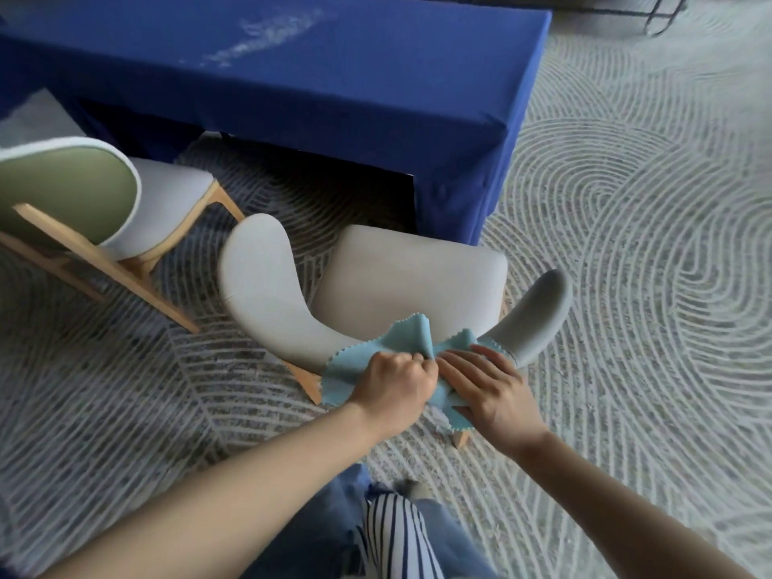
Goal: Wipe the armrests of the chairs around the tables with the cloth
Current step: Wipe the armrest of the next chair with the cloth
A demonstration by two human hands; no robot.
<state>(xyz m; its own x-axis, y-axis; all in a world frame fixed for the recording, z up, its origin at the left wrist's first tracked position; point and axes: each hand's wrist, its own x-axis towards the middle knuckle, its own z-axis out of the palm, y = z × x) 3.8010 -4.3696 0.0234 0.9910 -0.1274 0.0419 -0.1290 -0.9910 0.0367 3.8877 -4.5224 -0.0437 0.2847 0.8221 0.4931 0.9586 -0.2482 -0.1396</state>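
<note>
- Left grip (392, 384): fist closed tight on a bunched fold of the light-blue cloth (346, 371).
- Right grip (488, 390): fingers laid nearly straight, pressing the cloth down; it clasps nothing that I can see.
- Cloth lies across the near rim of the grey armchair (413, 277), at the root of the right armrest (539, 315). The left armrest (259, 286) is bare.
- Risk: with so much cloth wadded in the fist, little of it likely meets the fabric, so a pass could skip the armrest's far tip.
- Risk: the loose left corner hangs past the rim, near a wooden leg (311, 382). It may drag on the carpet (626, 202) and pick up lint.
- Risk: a hard push could shove the light chair toward the bench (334, 98), just beyond it.
- Surface: armrests are rounded and upholstered, probably soft with some drag.
- Room: bench draped in blue with a pale smear (271, 31) on top; second chair (67, 181), green-backed, far left; grey carpet with swirled lines.
</note>
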